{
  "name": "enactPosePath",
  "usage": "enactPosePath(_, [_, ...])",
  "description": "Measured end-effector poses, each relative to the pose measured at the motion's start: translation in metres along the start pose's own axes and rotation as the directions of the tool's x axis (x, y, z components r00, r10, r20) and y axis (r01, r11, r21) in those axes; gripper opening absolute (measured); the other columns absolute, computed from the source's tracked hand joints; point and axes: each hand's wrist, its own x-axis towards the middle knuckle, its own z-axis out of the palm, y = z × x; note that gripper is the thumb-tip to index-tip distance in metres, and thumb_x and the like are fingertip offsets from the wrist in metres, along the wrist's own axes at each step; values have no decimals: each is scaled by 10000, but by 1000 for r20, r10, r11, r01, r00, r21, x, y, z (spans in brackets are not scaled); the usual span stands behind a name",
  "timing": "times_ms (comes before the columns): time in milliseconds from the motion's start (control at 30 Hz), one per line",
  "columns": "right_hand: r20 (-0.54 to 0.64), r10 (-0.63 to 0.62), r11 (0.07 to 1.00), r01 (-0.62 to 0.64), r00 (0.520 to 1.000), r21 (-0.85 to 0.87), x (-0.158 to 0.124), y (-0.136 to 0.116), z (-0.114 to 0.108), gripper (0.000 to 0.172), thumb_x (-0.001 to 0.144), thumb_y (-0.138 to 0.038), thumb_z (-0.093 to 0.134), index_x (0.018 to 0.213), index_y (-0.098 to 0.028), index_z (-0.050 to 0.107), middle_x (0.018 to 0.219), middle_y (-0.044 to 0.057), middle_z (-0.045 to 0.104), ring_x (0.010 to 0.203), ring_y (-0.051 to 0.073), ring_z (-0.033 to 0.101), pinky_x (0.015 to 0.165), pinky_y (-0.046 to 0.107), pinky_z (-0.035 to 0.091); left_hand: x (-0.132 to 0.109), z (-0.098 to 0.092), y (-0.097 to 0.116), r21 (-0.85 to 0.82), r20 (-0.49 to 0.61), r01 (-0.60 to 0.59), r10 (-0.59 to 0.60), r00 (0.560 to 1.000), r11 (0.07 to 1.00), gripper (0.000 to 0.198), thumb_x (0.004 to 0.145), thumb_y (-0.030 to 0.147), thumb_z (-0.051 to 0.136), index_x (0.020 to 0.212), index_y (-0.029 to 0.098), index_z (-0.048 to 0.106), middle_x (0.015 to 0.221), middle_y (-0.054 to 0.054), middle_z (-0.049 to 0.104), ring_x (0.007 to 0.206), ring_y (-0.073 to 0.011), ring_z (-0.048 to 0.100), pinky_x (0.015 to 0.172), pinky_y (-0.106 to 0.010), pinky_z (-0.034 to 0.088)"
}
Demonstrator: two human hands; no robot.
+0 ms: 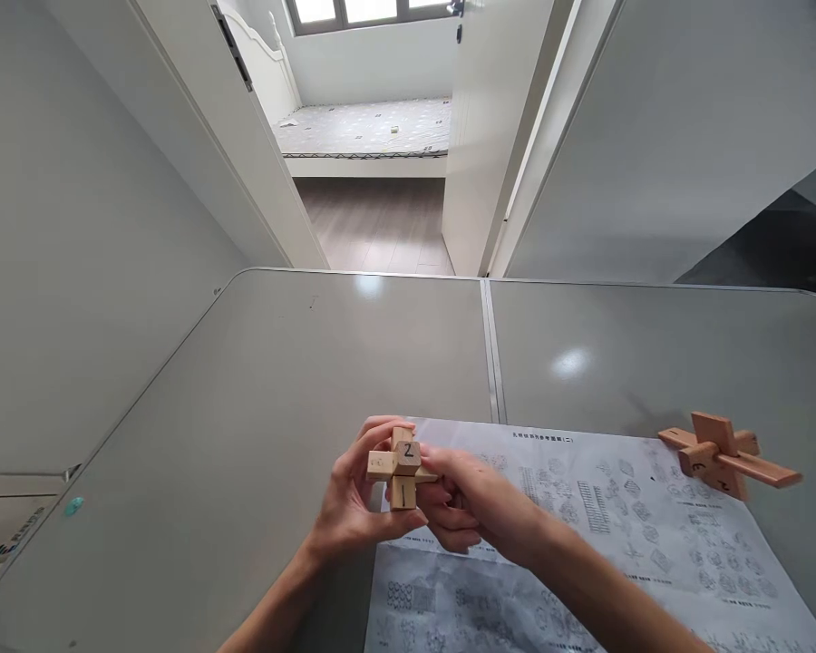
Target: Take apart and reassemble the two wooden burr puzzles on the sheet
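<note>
A light wooden interlocking puzzle (403,470) is held above the table, its blocks crossing one another. The ends facing me bear marks, among them what looks like a "2" or "Z" and a "1". My left hand (357,485) grips it from the left, fingers over the top and behind, thumb along the lower end. From the right, my right hand (466,499) pinches a block that sticks out on that side, its other fingers curled. The far side of the puzzle is hidden. Beneath my hands lies a printed paper sheet (612,544) with many small puzzle diagrams.
A darker, reddish wooden cross-shaped puzzle (717,453) stands on the sheet's upper right corner. The grey table (278,363) has a metal seam (491,345) running across it. Beyond its far edge are an open door (493,118) and a bed (374,127).
</note>
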Motion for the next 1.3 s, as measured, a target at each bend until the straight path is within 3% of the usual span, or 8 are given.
enactPosePath(133, [-11,38,999,-37,999,23,-4,-5,6,646,983,-740,573,632,-237,370,500,-107,272,445,65,218,471,245,216,-1,1,2,-15,0,0,0,1000,1000,654,712,415,992,1313,335,747,1293,-84,622,1054,-230,641,855,-276,575])
enactPosePath(300, [-231,-66,993,41,971,-113,-23,-9,4,641,1000,-741,582,658,-211,466,544,-68,374,490,92,369,546,270,311,-8,8,1,-28,-33,158,-159,987,987,729,853,431,894,1514,362,596,1380,-98,599,900,-164,638,756,-254,561])
enactPosePath(400, [-407,-119,993,99,905,-71,-54,-9,-11,629,1002,-735,588,675,-213,460,571,-68,349,508,92,322,536,265,300,-10,14,1,3,-85,222,-221,972,975,688,927,456,819,1541,341,531,1392,-110,585,802,-125,587,656,-232,523])
enactPosePath(533, [-638,-63,975,183,768,125,-108,-3,-38,513,918,-638,766,755,-201,551,617,-79,333,515,76,264,523,236,319,-6,19,6,60,-142,304,-293,946,951,420,1012,479,706,1372,284,610,1241,-73,605,748,-101,542,615,-210,482])
enactPosePath(633, [-738,-41,937,283,673,205,-142,8,-57,461,878,-562,839,766,-197,580,640,-72,349,508,67,266,489,214,340,-3,21,10,93,-165,338,-320,933,936,335,1031,501,663,1266,263,641,1150,-42,606,683,-78,493,582,-197,442])
enactPosePath(733, [-781,-4,899,344,625,270,-163,20,-71,453,858,-524,875,751,-194,584,638,-75,330,493,61,261,437,201,337,-1,21,10,126,-163,343,-322,933,931,335,1027,523,648,1203,238,642,1053,-27,615,636,-73,450,570,-206,417])
enactPosePath(967, [-790,20,830,431,613,355,-173,31,-81,427,874,-465,889,772,-193,577,642,-81,330,479,53,283,413,188,398,-4,20,7,205,-121,341,-321,939,918,309,1051,521,597,1179,240,614,759,45,479,628,-113,415,590,-228,380])
enactPosePath(1300, [-773,17,878,360,635,315,-172,29,-81,488,857,-575,874,758,-186,594,621,-82,333,477,53,261,427,195,348,-3,22,9,203,-126,341,-320,939,918,286,1045,504,586,1138,236,621,761,36,509,626,-119,426,600,-233,406])
